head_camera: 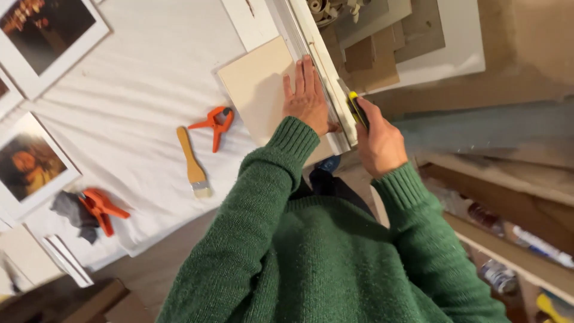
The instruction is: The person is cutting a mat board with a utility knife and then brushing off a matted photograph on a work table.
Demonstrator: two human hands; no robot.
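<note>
Two hands work at the right edge of a white-covered surface (137,78): the left hand (306,96) lies flat and open, fingers spread, on a beige board (257,90), pressing beside a long white straightedge (320,72); the right hand (379,143) is closed around a yellow-and-black knife (357,109) at the straightedge's near end. Brown and grey cardboard offcuts (382,42) lie stacked beyond it. On the cloth to the left rest an orange clamp (214,124), a wooden-handled brush (192,162), and a second orange clamp (100,208) on a grey rag (70,212). White-bordered photo prints (45,33) lie along the far left. Green sleeves hide the near edge.
</note>
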